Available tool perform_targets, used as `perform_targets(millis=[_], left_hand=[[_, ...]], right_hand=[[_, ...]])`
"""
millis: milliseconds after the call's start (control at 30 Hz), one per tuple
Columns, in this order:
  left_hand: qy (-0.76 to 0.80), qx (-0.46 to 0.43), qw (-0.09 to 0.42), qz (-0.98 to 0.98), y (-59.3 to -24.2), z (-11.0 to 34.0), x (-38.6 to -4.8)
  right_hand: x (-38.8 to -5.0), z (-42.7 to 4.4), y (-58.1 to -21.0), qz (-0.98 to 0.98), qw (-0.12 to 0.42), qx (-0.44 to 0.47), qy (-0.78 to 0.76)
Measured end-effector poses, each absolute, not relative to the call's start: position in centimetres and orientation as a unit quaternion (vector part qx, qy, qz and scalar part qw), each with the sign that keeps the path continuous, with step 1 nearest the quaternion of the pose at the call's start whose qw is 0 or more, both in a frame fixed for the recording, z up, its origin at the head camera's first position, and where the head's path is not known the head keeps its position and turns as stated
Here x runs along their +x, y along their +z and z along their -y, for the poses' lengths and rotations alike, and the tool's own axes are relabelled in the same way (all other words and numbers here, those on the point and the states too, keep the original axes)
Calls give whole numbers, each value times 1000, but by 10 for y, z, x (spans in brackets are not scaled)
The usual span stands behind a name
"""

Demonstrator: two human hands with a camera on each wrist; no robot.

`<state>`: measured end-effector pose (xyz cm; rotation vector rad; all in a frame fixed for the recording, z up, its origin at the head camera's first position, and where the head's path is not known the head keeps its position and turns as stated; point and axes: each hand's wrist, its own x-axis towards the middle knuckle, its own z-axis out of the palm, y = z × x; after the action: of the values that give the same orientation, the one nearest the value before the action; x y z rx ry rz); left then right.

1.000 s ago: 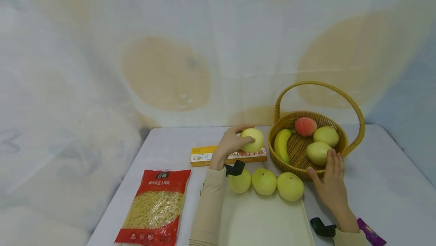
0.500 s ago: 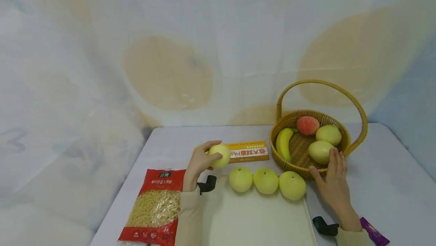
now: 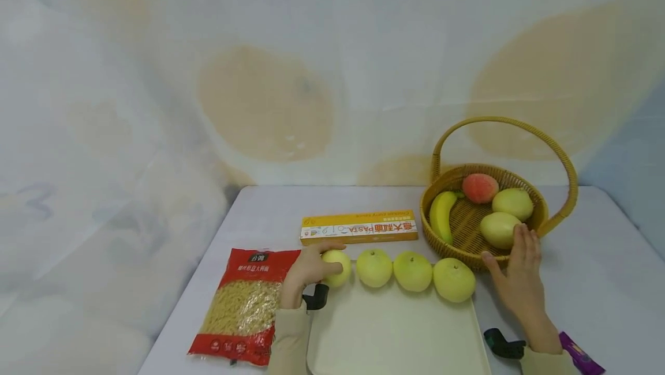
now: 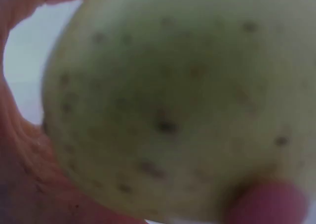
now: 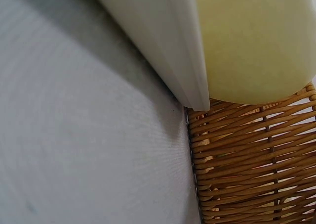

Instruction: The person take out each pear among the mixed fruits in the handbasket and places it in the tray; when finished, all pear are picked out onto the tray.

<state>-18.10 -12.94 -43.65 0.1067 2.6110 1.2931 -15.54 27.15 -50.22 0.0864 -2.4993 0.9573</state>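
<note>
In the head view my left hand [image 3: 307, 268] grips a pale yellow-green fruit [image 3: 336, 267] at the far left corner of a white tray [image 3: 397, 334]. To its right, three similar fruits [image 3: 374, 267] stand in a row along the tray's far edge. That held fruit [image 4: 173, 100] fills the left wrist view, a fingertip pressed on it. My right hand [image 3: 522, 291] rests with extended fingers on the near rim of a wicker basket [image 3: 483, 261]. Inside the basket lie a banana [image 3: 442, 217], a pink peach [image 3: 480, 188] and two pale fruits [image 3: 512, 204].
A yellow and white pasta box [image 3: 359, 227] lies behind the tray. Left of the tray is a red bag of pasta [image 3: 242, 304]. A purple packet [image 3: 581, 354] sits by my right wrist. The basket's tall handle [image 3: 561, 150] arches above it.
My left hand has carried the fruit left from in front of the basket, then down to the tray's far left corner, uncovering the pasta box. The right hand stays at the basket.
</note>
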Motion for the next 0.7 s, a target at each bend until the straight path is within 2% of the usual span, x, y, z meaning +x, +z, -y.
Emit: perform_targets(millis=[333, 567, 700], left_hand=[[429, 1, 99, -898, -441, 124, -179], [447, -7, 34, -894, -435, 118, -183], [459, -1, 20, -888, -434, 116, -183]], right_hand=[[-155, -270, -503, 905, 230, 33, 358], [-155, -271, -503, 901, 236, 32, 362], [-156, -271, -503, 902, 232, 31, 362]])
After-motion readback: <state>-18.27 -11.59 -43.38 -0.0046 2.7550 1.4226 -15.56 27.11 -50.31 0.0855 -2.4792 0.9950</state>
